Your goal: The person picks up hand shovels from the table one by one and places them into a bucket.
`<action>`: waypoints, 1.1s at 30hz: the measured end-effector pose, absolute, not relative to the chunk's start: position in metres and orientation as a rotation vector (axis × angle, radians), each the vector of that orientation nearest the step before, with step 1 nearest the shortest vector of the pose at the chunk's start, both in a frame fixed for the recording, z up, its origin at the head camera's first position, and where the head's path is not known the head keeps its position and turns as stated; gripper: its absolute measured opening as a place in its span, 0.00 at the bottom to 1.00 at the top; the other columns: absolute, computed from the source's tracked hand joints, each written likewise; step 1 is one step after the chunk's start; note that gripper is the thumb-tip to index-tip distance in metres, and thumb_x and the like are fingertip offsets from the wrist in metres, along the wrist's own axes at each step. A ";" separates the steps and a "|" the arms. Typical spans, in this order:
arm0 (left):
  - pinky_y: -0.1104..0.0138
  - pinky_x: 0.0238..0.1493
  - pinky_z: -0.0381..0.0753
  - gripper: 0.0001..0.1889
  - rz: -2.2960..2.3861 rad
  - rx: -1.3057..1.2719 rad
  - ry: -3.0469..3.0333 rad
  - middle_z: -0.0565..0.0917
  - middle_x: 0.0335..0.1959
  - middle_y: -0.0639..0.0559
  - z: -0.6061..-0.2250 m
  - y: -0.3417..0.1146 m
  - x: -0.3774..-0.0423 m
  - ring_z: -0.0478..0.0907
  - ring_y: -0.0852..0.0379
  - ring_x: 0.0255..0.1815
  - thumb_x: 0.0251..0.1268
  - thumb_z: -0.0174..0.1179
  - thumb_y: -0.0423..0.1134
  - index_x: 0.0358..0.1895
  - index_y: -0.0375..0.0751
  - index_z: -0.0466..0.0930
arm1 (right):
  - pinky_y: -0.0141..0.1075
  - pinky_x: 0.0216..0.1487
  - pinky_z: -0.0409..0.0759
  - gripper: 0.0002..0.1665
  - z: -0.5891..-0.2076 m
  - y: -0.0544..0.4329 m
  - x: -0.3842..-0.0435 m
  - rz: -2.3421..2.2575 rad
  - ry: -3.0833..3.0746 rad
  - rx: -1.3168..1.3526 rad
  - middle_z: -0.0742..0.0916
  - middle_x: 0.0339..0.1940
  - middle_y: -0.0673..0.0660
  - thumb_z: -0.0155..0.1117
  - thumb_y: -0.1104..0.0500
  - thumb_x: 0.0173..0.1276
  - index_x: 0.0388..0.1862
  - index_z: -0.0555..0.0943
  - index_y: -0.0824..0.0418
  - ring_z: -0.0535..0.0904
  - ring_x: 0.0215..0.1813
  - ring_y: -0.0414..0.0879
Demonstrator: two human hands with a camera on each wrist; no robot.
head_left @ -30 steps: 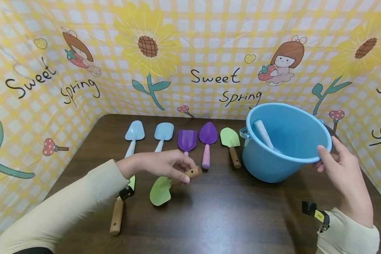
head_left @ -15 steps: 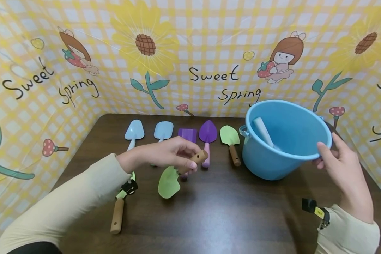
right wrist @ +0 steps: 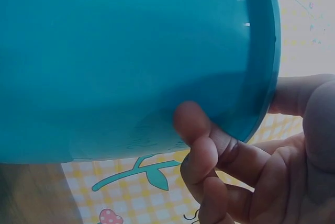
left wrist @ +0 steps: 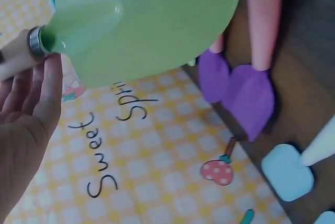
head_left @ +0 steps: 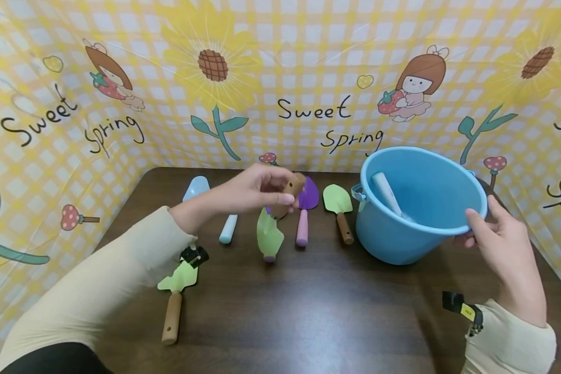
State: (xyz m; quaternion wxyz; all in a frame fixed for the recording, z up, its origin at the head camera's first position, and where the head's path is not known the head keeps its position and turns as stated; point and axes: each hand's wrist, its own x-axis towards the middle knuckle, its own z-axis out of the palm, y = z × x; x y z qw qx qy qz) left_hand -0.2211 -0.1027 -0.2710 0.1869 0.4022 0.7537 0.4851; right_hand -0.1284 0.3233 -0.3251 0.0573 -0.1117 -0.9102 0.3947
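My left hand [head_left: 259, 189] grips the wooden handle of a green hand trowel [head_left: 269, 236] above the table, its blade hanging down. In the left wrist view that green blade fills the upper part, and the fingers [left wrist: 49, 90] curl under the handle. My right hand [head_left: 509, 254] holds the rim of a blue bucket [head_left: 397, 241], which is tilted slightly. The right wrist view shows the thumb outside the rim or wall's edge and fingertips against the bucket wall [right wrist: 104, 67]. A pale handle [head_left: 387, 195] leans inside the bucket.
Behind the left hand lie a purple pointed trowel [head_left: 308, 193], a green trowel [head_left: 337, 199] and light blue ones [head_left: 197, 187], partly covered by the arm. Another green trowel [head_left: 172, 317] lies at front left. A checked cloth [head_left: 318, 78] surrounds the table [head_left: 336, 322].
My left hand has lifted the green trowel up and away from me, its blade swinging from lying sideways to hanging down. The right hand and bucket stay about where they were.
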 end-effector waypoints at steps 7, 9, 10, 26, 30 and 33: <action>0.70 0.32 0.79 0.05 1.572 0.996 2.191 0.89 0.40 0.45 -0.242 -0.091 -0.228 0.85 0.57 0.37 0.74 0.55 0.32 0.45 0.34 0.76 | 0.30 0.42 0.66 0.45 -0.322 0.321 -0.127 1.187 -2.775 -0.345 0.83 0.17 0.38 0.45 0.43 0.79 0.81 0.39 0.60 0.79 0.26 0.28; 0.70 0.35 0.82 0.06 1.640 0.965 2.175 0.89 0.39 0.46 -0.234 -0.088 -0.229 0.85 0.56 0.38 0.74 0.55 0.33 0.47 0.33 0.76 | 0.32 0.45 0.65 0.45 -0.321 0.321 -0.127 1.189 -2.781 -0.356 0.83 0.17 0.37 0.45 0.43 0.79 0.81 0.38 0.60 0.78 0.26 0.28; 0.68 0.37 0.83 0.09 1.660 0.965 2.179 0.89 0.39 0.46 -0.230 -0.087 -0.230 0.85 0.57 0.38 0.74 0.55 0.33 0.51 0.32 0.77 | 0.33 0.45 0.66 0.45 -0.321 0.320 -0.127 1.188 -2.782 -0.360 0.83 0.17 0.37 0.45 0.43 0.79 0.81 0.38 0.60 0.78 0.26 0.28; 0.56 0.54 0.84 0.14 1.935 1.008 2.091 0.87 0.45 0.40 -0.199 -0.057 -0.238 0.85 0.47 0.50 0.74 0.54 0.31 0.58 0.31 0.76 | 0.31 0.40 0.63 0.44 -0.321 0.320 -0.127 1.153 -2.784 -0.345 0.82 0.17 0.37 0.44 0.44 0.79 0.81 0.39 0.61 0.77 0.26 0.28; 0.56 0.55 0.84 0.15 2.020 1.004 2.050 0.86 0.44 0.41 -0.194 -0.047 -0.239 0.85 0.48 0.48 0.73 0.55 0.31 0.59 0.31 0.75 | 0.34 0.41 0.63 0.44 -0.321 0.320 -0.126 1.144 -2.787 -0.356 0.82 0.18 0.37 0.44 0.44 0.79 0.81 0.39 0.60 0.77 0.26 0.28; 0.56 0.54 0.84 0.15 2.061 1.004 2.036 0.86 0.43 0.40 -0.192 -0.040 -0.239 0.85 0.48 0.47 0.73 0.56 0.32 0.59 0.31 0.75 | 0.34 0.41 0.63 0.44 -0.322 0.320 -0.126 1.142 -2.788 -0.359 0.82 0.18 0.37 0.44 0.44 0.79 0.81 0.39 0.61 0.77 0.26 0.28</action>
